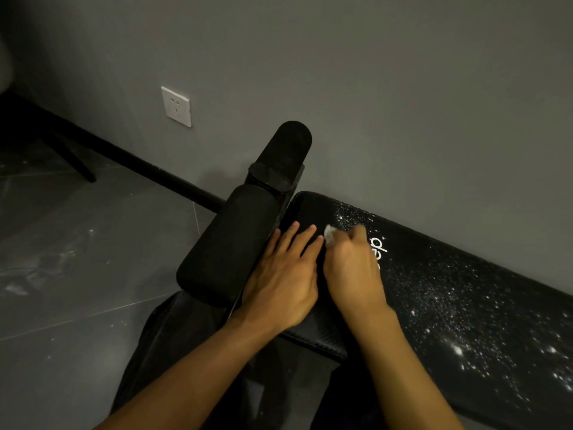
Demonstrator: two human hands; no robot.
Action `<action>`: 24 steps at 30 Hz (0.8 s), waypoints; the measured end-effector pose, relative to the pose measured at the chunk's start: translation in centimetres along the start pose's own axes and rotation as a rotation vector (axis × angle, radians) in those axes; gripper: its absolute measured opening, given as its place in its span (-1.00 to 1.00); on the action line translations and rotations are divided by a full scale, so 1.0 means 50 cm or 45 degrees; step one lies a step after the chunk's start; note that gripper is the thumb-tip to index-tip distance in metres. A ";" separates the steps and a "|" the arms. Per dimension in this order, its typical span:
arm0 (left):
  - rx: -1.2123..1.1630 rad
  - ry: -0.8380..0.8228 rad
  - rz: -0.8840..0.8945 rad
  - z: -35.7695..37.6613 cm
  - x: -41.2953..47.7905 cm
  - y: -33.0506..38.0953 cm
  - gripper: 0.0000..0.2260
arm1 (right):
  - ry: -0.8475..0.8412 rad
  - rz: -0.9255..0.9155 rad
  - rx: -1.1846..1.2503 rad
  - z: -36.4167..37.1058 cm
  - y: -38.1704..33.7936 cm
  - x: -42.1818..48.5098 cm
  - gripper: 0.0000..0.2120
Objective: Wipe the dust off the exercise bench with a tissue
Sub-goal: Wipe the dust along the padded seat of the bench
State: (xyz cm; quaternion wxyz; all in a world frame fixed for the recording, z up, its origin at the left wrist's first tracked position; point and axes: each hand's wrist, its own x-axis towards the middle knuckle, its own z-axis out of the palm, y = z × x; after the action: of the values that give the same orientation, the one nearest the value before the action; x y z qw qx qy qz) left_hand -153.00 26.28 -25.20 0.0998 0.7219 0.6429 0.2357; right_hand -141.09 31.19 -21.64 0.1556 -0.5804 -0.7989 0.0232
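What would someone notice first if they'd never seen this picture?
Probably the white dust sparkling like stars on the right part of the black exercise bench. In the middle, the left hand lies flat on it and the right hand grips a white tissue. A white wall socket shows upper left.

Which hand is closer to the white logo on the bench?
Right. The right hand, gripping the tissue, partly covers the white logo; the left hand lies flat on the bench further left, beside the leg pad.
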 end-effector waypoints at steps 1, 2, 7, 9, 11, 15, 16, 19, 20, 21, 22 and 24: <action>0.006 0.003 0.001 0.001 -0.001 -0.002 -0.45 | -0.006 0.029 -0.029 0.003 0.000 0.036 -0.81; 0.012 0.010 0.005 0.001 -0.001 -0.004 -0.48 | -0.006 0.062 -0.045 0.007 0.003 0.065 -0.81; -0.010 0.040 0.001 0.002 0.001 -0.003 -0.50 | -0.040 0.019 -0.057 -0.002 -0.003 0.015 -0.81; -0.003 0.049 -0.005 0.003 0.000 -0.002 -0.49 | -0.081 -0.011 -0.010 -0.010 0.000 -0.014 -0.81; -0.005 0.046 0.004 0.005 0.001 -0.006 -0.50 | -0.070 0.006 -0.043 -0.006 0.009 0.028 -0.85; -0.020 0.057 0.011 0.005 -0.003 -0.008 -0.51 | -0.085 0.149 -0.109 0.003 0.010 0.146 -0.81; -0.028 0.057 0.006 0.004 -0.003 -0.008 -0.51 | -0.083 0.155 -0.107 0.006 0.007 0.151 -0.80; -0.027 0.058 0.004 0.005 -0.002 -0.005 -0.51 | -0.064 0.062 -0.093 0.003 0.001 0.085 -0.79; -0.022 0.056 0.001 0.005 -0.001 -0.004 -0.50 | -0.053 0.020 -0.063 -0.001 0.001 0.055 -0.78; -0.016 0.056 -0.006 0.005 -0.001 -0.004 -0.50 | -0.056 -0.003 -0.041 -0.004 0.005 0.037 -0.78; -0.012 0.059 -0.009 0.004 0.000 -0.004 -0.50 | -0.061 -0.018 -0.052 -0.003 0.011 0.040 -0.79; -0.009 0.064 0.002 0.005 0.001 -0.005 -0.51 | -0.072 0.030 -0.135 -0.001 0.020 0.092 -0.83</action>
State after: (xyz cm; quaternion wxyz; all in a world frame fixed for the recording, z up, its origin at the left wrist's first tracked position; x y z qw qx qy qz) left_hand -153.11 26.39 -25.54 0.0862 0.7158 0.6439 0.2561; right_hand -141.42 35.80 -20.77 0.1018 -0.5964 -0.7962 -0.0009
